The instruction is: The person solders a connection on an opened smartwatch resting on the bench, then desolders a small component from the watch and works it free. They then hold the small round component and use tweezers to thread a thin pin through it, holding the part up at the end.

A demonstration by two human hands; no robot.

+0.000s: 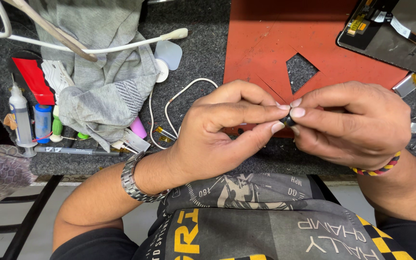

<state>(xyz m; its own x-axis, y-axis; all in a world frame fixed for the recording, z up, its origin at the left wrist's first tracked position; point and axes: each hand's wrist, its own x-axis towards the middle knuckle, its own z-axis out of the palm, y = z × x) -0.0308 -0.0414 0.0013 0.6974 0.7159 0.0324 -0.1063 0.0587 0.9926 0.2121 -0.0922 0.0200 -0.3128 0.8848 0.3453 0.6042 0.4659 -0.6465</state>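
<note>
My left hand (222, 132) and my right hand (350, 123) meet fingertip to fingertip over the near edge of a red mat (266, 43). Between the thumbs and forefingers of both hands sits a tiny dark part (290, 120), mostly hidden by the fingers. A metal watch is on my left wrist and a braided band on my right wrist.
A grey cloth (107, 72) lies at the left with white cables (179, 96) over and beside it. A syringe tube (20, 120), a small blue bottle (42, 120) and a grey pen (73, 150) lie at the far left. An opened phone panel (400, 33) rests at top right.
</note>
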